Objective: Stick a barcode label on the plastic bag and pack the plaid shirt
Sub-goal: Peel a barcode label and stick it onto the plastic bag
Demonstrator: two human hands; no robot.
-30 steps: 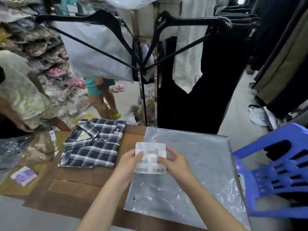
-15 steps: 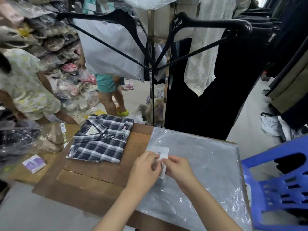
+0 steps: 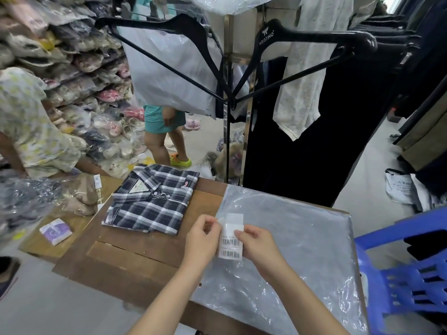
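Note:
A folded navy-and-white plaid shirt [image 3: 152,200] lies on the wooden table [image 3: 135,252] at the left. A clear plastic bag [image 3: 302,243] lies flat on the table's right part. Both my hands hover over the bag's left edge. My right hand [image 3: 260,245] pinches a white sheet of barcode labels [image 3: 231,240] at its right side. My left hand [image 3: 202,238] pinches a small white label [image 3: 219,222] lifted at the sheet's upper left corner. Two barcodes show on the sheet's lower half.
A blue plastic chair [image 3: 408,274] stands at the table's right. A garment rack with black hangers [image 3: 312,37] rises behind the table. Bagged clothes [image 3: 26,201] and a small purple packet [image 3: 56,231] lie left. Two people [image 3: 164,126] stand beyond the table on the left.
The label sheet has turned upright between my hands, and my left hand has lifted one label off its upper corner. The view has tilted up and closer.

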